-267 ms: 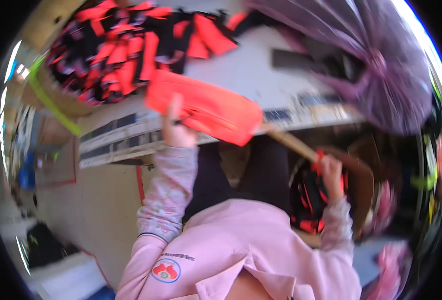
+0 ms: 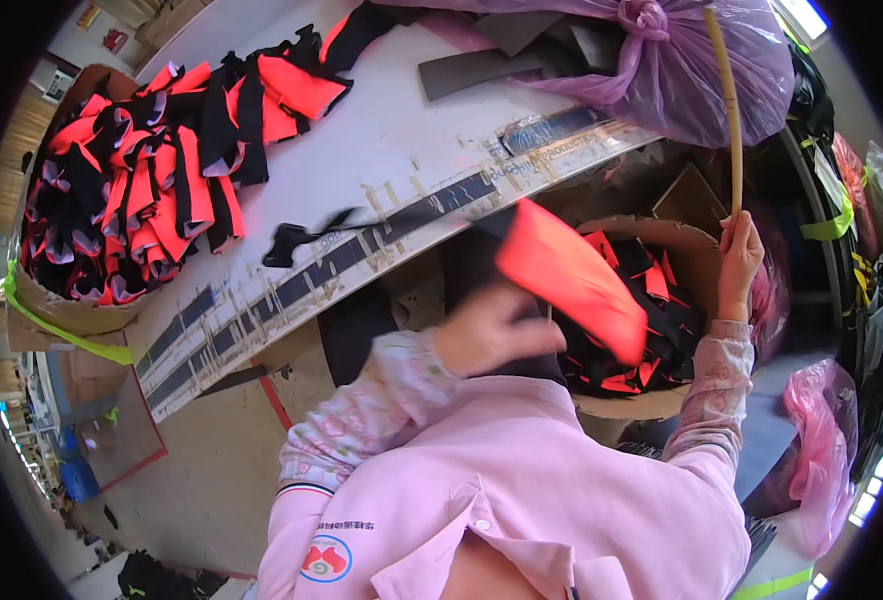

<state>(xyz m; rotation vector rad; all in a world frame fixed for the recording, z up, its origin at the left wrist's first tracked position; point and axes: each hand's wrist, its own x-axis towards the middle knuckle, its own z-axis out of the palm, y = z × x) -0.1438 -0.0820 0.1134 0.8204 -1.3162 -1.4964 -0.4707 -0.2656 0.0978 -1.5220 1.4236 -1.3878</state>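
My right hand is closed round the lower end of a thin wooden stick, which stands nearly upright. An orange fabric piece with a black side, blurred by motion, hangs in the air in front of a round cardboard bin of black and orange pieces. Just left of the orange piece is my left hand, also blurred, its fingers stretched out and seemingly not gripping it. A black strap-like piece lies at the table's front edge.
Black and orange fabric pieces are heaped at the left of the white table. Dark flat pieces lie by a tied purple plastic bag at the table's right. A pink plastic bag is at the lower right.
The orange piece has come off the stick and moved right toward the bin. My left hand has moved right and down, its grip loosened. My right hand has swung the stick upright.
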